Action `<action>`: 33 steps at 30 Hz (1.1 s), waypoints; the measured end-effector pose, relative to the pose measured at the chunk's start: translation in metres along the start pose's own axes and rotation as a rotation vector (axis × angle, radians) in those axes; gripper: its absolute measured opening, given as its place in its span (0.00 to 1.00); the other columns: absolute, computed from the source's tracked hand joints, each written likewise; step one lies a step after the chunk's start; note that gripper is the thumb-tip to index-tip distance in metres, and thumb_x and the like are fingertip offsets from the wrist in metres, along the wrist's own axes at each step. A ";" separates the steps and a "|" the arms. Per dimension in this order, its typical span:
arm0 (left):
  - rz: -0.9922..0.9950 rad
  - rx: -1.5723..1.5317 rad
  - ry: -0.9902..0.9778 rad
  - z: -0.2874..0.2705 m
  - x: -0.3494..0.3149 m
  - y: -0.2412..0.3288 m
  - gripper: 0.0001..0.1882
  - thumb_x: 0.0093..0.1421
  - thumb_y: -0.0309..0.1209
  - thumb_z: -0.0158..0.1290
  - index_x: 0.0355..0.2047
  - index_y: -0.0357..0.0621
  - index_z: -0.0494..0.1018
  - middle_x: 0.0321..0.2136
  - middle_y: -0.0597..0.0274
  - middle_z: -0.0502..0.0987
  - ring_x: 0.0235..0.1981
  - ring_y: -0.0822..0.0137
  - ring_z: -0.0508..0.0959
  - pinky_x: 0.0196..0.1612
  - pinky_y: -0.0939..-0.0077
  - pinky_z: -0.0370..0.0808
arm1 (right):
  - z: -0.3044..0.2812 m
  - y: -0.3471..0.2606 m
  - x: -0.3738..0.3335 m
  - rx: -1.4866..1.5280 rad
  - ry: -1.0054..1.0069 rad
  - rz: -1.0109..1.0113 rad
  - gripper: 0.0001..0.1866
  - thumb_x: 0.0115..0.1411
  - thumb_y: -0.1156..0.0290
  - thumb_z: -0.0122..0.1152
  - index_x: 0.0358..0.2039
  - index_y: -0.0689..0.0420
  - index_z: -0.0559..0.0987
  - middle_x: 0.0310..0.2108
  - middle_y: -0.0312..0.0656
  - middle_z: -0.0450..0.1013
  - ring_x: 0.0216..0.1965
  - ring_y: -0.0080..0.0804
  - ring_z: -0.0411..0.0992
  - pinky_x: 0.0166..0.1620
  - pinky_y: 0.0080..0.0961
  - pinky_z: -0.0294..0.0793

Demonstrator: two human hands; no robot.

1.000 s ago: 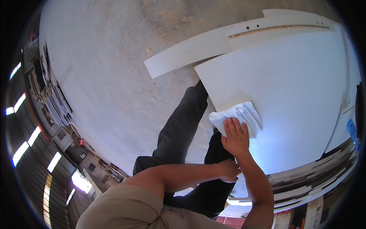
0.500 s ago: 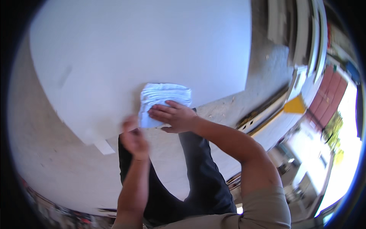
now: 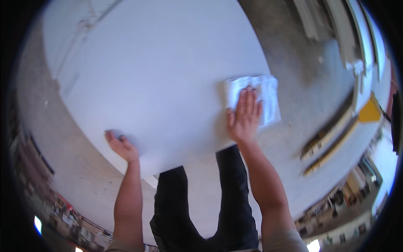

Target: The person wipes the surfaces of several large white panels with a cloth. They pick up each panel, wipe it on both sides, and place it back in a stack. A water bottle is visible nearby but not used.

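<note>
A large smooth white board (image 3: 163, 80) spreads out before me. At its right edge lies a folded white cloth (image 3: 269, 96), partly overhanging the rim. My right hand (image 3: 244, 119) presses flat on the cloth, fingers stretched and a little apart, and covers part of it. Over the board's left edge, near the front corner, is my left hand (image 3: 121, 145). Its fingers are extended and hold nothing; whether they touch the surface I cannot tell.
My dark-trousered legs (image 3: 172, 210) stand at the board's front edge. Long pale planks (image 3: 348, 33) lie at the far right. A yellow piece (image 3: 370, 110) sits beside long strips (image 3: 329, 145) on the concrete floor (image 3: 294, 113). Assorted clutter (image 3: 75, 220) lines the lower left.
My right hand has slid the cloth rightward from the front middle to the right edge. My left hand has moved left, away from the cloth. The view has turned.
</note>
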State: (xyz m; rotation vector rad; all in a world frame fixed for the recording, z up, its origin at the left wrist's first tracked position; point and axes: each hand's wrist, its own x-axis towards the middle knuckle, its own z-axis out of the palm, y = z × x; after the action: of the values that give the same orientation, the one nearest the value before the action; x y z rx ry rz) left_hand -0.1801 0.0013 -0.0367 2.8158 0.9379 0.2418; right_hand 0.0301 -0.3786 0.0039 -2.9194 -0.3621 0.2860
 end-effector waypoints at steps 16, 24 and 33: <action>-0.141 -0.070 -0.031 -0.012 0.014 0.025 0.30 0.56 0.33 0.46 0.57 0.27 0.63 0.62 0.36 0.59 0.63 0.38 0.59 0.65 0.45 0.55 | 0.018 -0.086 0.034 0.219 -0.250 -0.769 0.40 0.55 0.62 0.63 0.67 0.54 0.61 0.69 0.47 0.56 0.71 0.44 0.52 0.67 0.55 0.50; -0.263 -0.142 -0.162 -0.029 0.008 0.020 0.33 0.55 0.38 0.49 0.61 0.38 0.61 0.66 0.44 0.55 0.69 0.44 0.53 0.68 0.41 0.48 | 0.047 -0.229 0.188 -0.121 0.093 -0.600 0.35 0.69 0.54 0.43 0.70 0.61 0.54 0.72 0.49 0.48 0.73 0.46 0.43 0.71 0.50 0.38; -0.154 -0.444 -0.001 -0.032 0.008 0.012 0.29 0.52 0.30 0.52 0.56 0.41 0.66 0.61 0.44 0.62 0.63 0.43 0.64 0.60 0.39 0.62 | 0.103 -0.487 0.096 -0.091 -0.132 -1.063 0.38 0.64 0.51 0.49 0.70 0.56 0.57 0.73 0.42 0.48 0.74 0.38 0.42 0.72 0.47 0.39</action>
State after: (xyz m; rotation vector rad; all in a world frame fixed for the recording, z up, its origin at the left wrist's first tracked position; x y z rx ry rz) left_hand -0.1734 -0.0007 -0.0024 2.3301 0.9570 0.3752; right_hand -0.0082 0.1264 -0.0117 -2.3382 -1.8341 0.2761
